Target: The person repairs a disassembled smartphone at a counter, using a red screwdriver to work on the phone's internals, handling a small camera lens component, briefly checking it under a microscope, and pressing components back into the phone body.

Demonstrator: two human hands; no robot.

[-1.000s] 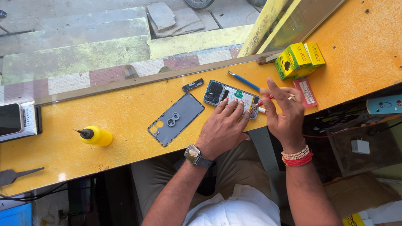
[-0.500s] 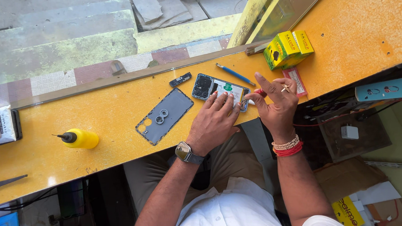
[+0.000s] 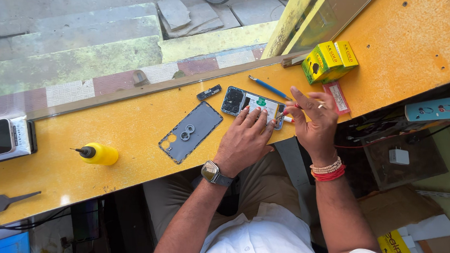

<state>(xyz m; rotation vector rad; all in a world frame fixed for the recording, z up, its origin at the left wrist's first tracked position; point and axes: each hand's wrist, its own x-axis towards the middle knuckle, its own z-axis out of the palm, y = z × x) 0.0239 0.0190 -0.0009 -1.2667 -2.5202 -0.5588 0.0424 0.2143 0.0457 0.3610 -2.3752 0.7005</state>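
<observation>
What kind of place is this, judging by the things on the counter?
Probably a small street-side phone repair stall: an opened phone under the left hand, its removed back cover, and a yellow squeeze bottle.

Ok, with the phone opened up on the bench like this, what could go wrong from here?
1. The left hand presses on the opened phone while the right hand works a small tool at its end; a slip could scratch the exposed insides.
2. The small dark part lies loose near the far edge of the yellow bench and might get knocked off.
3. The yellow nozzle bottle lies on its side and could leak or roll.
</observation>
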